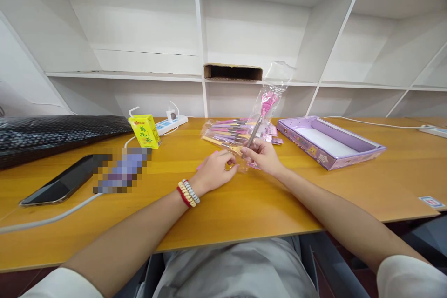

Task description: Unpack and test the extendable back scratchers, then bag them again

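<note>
My right hand (262,156) is closed around the lower end of a slim grey pen-like stick (253,134) with a pink decorated top (268,104). A clear plastic bag (281,74) surrounds the top and rises above it. Just to the left, my left hand (218,170) has its fingers curled in, with thumb and forefinger bent toward each other by the crinkled plastic. What it grips, if anything, is hidden. A bit of pink shows behind that hand. Beyond both hands lies a pile of pink, purple and yellow sticks (226,131) in clear wrapping.
A purple open box (328,163) sits to the right. On the left are a yellow drink carton (145,131) with a straw, a black phone (66,179), a cable and a power strip (171,124). White shelves hold a cardboard box (233,72) behind the desk.
</note>
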Demonstrator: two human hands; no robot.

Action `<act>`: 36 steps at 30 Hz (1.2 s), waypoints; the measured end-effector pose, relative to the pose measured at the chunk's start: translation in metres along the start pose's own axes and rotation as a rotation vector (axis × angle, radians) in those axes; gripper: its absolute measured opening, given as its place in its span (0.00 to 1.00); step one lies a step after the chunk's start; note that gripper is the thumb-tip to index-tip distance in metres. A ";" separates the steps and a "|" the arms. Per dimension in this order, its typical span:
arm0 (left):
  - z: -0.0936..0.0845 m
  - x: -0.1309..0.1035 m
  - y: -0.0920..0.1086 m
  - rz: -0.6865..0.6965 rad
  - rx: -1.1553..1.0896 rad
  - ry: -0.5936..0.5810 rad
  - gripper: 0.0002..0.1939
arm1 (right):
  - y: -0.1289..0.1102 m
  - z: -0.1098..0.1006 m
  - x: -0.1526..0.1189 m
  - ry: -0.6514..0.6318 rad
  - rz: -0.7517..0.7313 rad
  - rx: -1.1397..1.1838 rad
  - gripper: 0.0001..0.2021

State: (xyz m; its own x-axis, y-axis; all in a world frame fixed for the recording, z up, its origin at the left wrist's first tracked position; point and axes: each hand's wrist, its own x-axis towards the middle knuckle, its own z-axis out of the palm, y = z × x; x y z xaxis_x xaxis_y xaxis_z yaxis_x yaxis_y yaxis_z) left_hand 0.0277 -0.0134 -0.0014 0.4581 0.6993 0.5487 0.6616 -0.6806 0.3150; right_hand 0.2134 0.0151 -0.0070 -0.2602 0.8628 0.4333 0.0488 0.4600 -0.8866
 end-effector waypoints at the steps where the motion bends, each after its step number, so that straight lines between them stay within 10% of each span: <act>1: 0.001 0.000 0.000 -0.008 0.021 -0.003 0.06 | -0.001 0.000 0.000 0.014 -0.001 -0.009 0.16; 26: 0.008 0.000 0.002 -0.049 0.084 -0.048 0.11 | 0.001 0.007 0.000 -0.026 0.130 0.143 0.21; 36: -0.006 0.005 -0.019 -0.086 0.311 -0.173 0.10 | 0.002 -0.036 0.021 0.379 0.189 0.326 0.20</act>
State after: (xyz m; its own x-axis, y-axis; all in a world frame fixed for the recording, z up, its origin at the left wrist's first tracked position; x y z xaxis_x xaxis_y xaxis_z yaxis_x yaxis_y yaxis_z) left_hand 0.0144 0.0017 0.0003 0.4690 0.7959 0.3829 0.8387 -0.5372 0.0894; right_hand 0.2429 0.0420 0.0059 0.0936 0.9672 0.2361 -0.2568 0.2526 -0.9329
